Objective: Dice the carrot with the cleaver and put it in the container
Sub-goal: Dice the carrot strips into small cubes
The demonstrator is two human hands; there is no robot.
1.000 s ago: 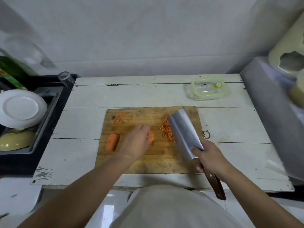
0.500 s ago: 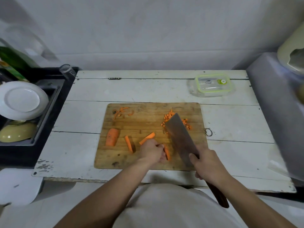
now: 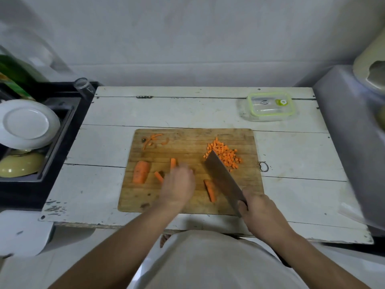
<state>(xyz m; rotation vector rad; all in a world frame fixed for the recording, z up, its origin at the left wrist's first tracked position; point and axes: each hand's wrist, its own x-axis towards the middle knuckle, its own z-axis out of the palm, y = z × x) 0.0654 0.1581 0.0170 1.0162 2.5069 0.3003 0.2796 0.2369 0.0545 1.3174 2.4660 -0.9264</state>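
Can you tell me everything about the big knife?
The cleaver has a wide, flat, grey metal blade, rectangular in shape. The right hand grips it at the handle, which the hand hides. It slants over the wooden cutting board, tip beside the pile of diced carrot, a carrot stick lying just left of it.

Dim, soft light; blurred, warped edges
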